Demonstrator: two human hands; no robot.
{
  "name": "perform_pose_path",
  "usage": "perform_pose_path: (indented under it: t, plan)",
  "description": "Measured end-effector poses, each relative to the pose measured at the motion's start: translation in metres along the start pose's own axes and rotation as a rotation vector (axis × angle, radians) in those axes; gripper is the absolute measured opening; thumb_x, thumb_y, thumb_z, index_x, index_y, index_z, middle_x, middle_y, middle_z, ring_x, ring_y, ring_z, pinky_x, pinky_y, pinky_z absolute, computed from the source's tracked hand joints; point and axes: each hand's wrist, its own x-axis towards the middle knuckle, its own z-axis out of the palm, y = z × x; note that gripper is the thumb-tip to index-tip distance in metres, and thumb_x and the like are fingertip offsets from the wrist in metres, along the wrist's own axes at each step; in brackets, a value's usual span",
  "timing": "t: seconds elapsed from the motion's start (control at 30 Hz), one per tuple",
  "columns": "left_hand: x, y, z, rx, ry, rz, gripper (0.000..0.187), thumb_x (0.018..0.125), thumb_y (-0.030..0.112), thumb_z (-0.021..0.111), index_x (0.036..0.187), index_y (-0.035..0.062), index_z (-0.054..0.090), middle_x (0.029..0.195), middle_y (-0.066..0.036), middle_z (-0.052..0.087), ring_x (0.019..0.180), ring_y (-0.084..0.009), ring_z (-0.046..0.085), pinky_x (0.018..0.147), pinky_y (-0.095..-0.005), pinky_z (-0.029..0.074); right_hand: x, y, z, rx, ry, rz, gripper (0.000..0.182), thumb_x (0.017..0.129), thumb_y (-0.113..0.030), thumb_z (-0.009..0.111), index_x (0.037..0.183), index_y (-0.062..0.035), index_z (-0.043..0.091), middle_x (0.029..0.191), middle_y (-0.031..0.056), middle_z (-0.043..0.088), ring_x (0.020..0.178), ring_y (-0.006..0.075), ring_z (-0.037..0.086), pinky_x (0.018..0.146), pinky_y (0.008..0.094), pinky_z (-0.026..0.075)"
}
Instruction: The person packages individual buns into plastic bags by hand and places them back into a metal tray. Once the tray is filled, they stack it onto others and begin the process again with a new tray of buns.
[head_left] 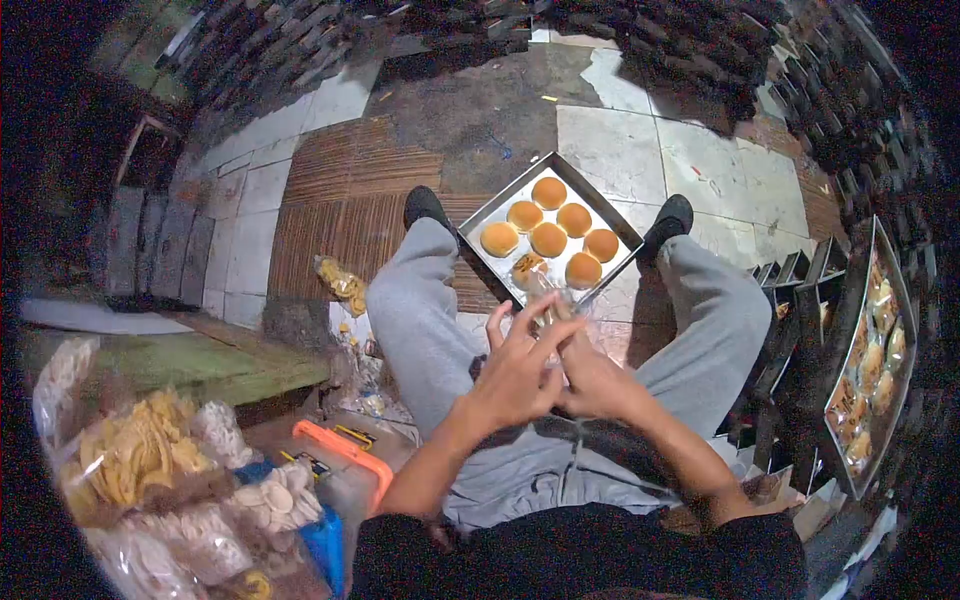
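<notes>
L hand (512, 378) & R hand (592, 378) both grip bag (541, 287) w/ 1 bun (526, 268); hard tug might rip it, dropping bun in tray (600, 204).

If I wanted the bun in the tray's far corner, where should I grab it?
Probably from straight above, thumb and fingers lightly on opposite sides: the bun sits rounded side up near the corner of the tray, whose raised walls would hinder reaching in sideways.

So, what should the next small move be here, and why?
Probably straighten the clear plastic before reaching elsewhere: the left hand and right hand meet at it, and seven buns in the tray just beyond lie uncovered.
</notes>
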Motion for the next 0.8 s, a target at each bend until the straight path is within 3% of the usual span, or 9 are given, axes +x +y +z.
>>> perform_pose_path:
  t: [0.03, 0.1, 0.17, 0.23, 0.33, 0.47, 0.67, 0.77, 0.8]
  plan:
    - [0.002, -0.002, 0.004, -0.005, -0.013, 0.0, 0.059, 0.085, 0.019, 0.071, 0.141, 0.0113, 0.054, 0.138, -0.022, 0.055, 0.137, -0.033, 0.045, 0.117, -0.0473, 0.024, 0.014, -0.006, 0.0, 0.115, 0.035, 0.002, 0.097, 0.081, -0.014, 0.069, 0.156, 0.0064, 0.012, 0.162, 0.0364, 0.007, 0.153, 0.0488, 0.006, 0.126, 0.0498, 0.012]
    - [0.013, -0.014, 0.018, -0.279, 0.602, -0.224, 0.063, 0.094, 0.028, 0.067, 0.149, 0.0056, 0.044, 0.143, -0.023, 0.05, 0.139, -0.0312, 0.042, 0.118, -0.0445, 0.027, 0.038, -0.023, 0.001, 0.095, 0.086, -0.017, 0.101, 0.081, -0.011, 0.065, 0.158, 0.0059, 0.002, 0.163, 0.0345, -0.005, 0.154, 0.0466, -0.005, 0.126, 0.0485, 0.007]
    - [0.019, -0.041, 0.028, -0.613, 0.555, -0.479, 0.069, 0.101, 0.035, 0.06, 0.154, 0.0022, 0.031, 0.141, -0.019, 0.052, 0.135, -0.0292, 0.046, 0.114, -0.0439, 0.035, 0.06, -0.043, 0.026, 0.44, 0.227, -0.087, 0.101, 0.08, -0.008, 0.064, 0.158, 0.0047, 0.002, 0.163, 0.0352, -0.003, 0.154, 0.0465, -0.004, 0.126, 0.0456, 0.005]
    - [0.026, -0.08, 0.01, -1.247, 0.46, -0.756, 0.068, 0.104, 0.04, 0.057, 0.154, 0.0043, 0.028, 0.138, -0.016, 0.055, 0.126, -0.0246, 0.052, 0.106, -0.0392, 0.044, 0.081, -0.054, 0.037, 0.334, 0.318, 0.055, 0.088, 0.081, -0.005, 0.062, 0.157, 0.0052, 0.017, 0.161, 0.0349, 0.016, 0.153, 0.0465, 0.013, 0.125, 0.0466, 0.016]
    - [0.045, -0.132, -0.031, -1.106, 0.922, -0.821, 0.055, 0.105, 0.039, 0.054, 0.144, 0.0037, 0.041, 0.133, -0.013, 0.058, 0.114, -0.0204, 0.059, 0.098, -0.0369, 0.048, 0.124, -0.04, 0.041, 0.28, 0.37, -0.155, 0.049, 0.085, -0.005, 0.061, 0.133, 0.0033, 0.053, 0.131, 0.027, 0.057, 0.123, 0.0441, 0.055, 0.105, 0.0488, 0.047]
    - [0.037, -0.212, -0.042, -1.284, 1.09, -0.864, 0.056, 0.106, 0.043, 0.049, 0.147, 0.0062, 0.039, 0.133, -0.015, 0.058, 0.115, -0.0267, 0.062, 0.088, -0.0424, 0.055, 0.179, 0.14, 0.132, 0.019, 0.054, 0.23, 0.041, 0.083, -0.01, 0.067, 0.121, 0.0009, 0.056, 0.119, 0.0253, 0.058, 0.112, 0.0428, 0.058, 0.095, 0.0526, 0.05]
    - [0.015, -0.275, -0.026, -1.877, 0.591, -0.744, 0.058, 0.106, 0.045, 0.04, 0.151, 0.0096, 0.034, 0.148, -0.019, 0.046, 0.13, -0.0421, 0.052, 0.09, -0.0595, 0.057, 0.311, 0.319, 0.211, -0.582, 0.023, 0.078, 0.041, 0.09, -0.023, 0.061, 0.126, -0.0037, 0.06, 0.134, 0.0223, 0.055, 0.128, 0.0432, 0.049, 0.104, 0.0541, 0.043]
    - [0.031, -0.273, -0.036, -1.774, 0.365, -1.269, 0.06, 0.107, 0.046, 0.036, 0.157, 0.0155, 0.024, 0.159, -0.017, 0.034, 0.141, -0.0485, 0.039, 0.099, -0.0736, 0.048, 0.349, 0.353, 0.224, -0.708, 0.014, 0.057, 0.037, 0.086, -0.026, 0.063, 0.12, -0.0096, 0.065, 0.121, 0.0157, 0.059, 0.121, 0.0338, 0.054, 0.098, 0.0531, 0.042]
    - [0.028, -0.279, -0.028, -2.215, 0.442, -1.077, 0.06, 0.107, 0.048, 0.036, 0.156, 0.015, 0.025, 0.158, -0.019, 0.036, 0.138, -0.0491, 0.042, 0.094, -0.073, 0.051, 0.355, 0.353, 0.219, -0.697, -0.158, 0.126, 0.036, 0.086, -0.026, 0.064, 0.118, -0.0103, 0.066, 0.12, 0.014, 0.059, 0.12, 0.0322, 0.055, 0.097, 0.0534, 0.041]
